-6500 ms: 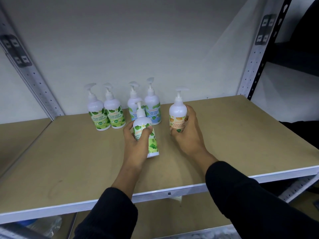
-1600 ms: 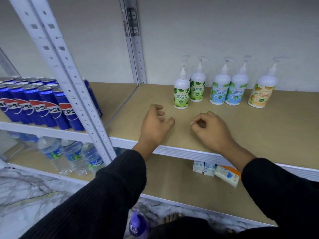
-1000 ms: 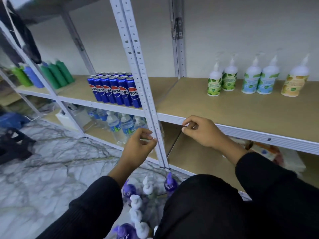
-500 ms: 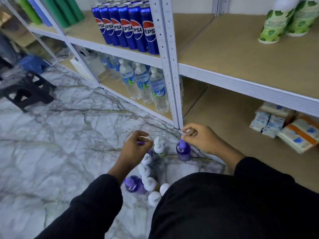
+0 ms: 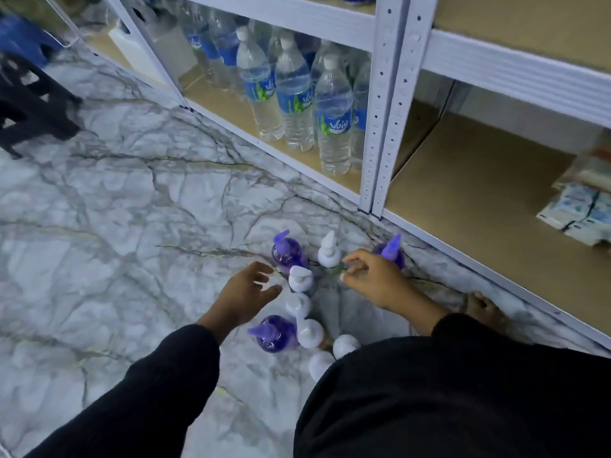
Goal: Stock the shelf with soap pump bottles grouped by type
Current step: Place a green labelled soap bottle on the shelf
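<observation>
- Our left hand [image 5: 244, 297] and right hand [image 5: 373, 279] hover with fingers apart, gripping nothing.
- Between them, the soap pump bottles [image 5: 300, 280] stand clustered on the marble floor [image 5: 132, 209], near the shelf upright [image 5: 380, 127].
- We should grip bodies, not pumps, and lift matching types together.

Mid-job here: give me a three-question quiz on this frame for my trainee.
1. True or false: the left hand is gripping a purple pump bottle.
2. How many purple pump bottles stand on the floor? A two, B three, C six.
3. Fill in: the clear bottles left of the upright post hold ___.
Key: 1 false, it hovers open; 2 B; 3 water.
</observation>
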The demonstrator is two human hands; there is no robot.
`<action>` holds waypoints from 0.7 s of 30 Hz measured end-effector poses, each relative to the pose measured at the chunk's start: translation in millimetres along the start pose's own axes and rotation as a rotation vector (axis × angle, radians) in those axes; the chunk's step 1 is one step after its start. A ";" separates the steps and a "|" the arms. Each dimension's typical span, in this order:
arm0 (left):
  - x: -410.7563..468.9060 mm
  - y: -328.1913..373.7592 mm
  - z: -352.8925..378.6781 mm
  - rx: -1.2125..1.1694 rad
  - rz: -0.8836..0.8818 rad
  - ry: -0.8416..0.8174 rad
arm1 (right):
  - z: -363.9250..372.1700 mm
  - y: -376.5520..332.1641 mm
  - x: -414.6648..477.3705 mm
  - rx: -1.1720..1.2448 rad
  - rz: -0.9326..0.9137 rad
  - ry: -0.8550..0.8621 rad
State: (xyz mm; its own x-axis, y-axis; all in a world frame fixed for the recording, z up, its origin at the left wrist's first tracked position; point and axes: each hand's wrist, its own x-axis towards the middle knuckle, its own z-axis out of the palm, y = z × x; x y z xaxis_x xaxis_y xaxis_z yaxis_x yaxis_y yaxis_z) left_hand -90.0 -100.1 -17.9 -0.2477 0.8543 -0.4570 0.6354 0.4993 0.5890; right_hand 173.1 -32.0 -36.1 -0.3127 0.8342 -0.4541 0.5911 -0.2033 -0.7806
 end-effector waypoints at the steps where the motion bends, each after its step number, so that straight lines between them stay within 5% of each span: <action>1: 9.2 -4.2 1.8 0.040 0.032 -0.029 | 6.1 1.1 9.6 -0.022 0.011 0.011; 9: 66.3 -20.4 23.4 0.386 0.166 -0.356 | 45.4 9.0 62.5 -0.133 0.022 0.032; 21: 97.2 -26.3 55.9 0.454 0.290 -0.364 | 58.6 30.8 101.5 -0.295 0.023 -0.017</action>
State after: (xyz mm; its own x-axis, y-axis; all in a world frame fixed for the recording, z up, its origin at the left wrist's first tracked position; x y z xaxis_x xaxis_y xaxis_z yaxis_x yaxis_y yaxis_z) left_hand -89.9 -38.2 -115.1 0.1931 0.8018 -0.5655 0.9049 0.0773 0.4186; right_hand 116.0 16.4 -131.4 -0.3079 0.8220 -0.4790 0.7880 -0.0619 -0.6126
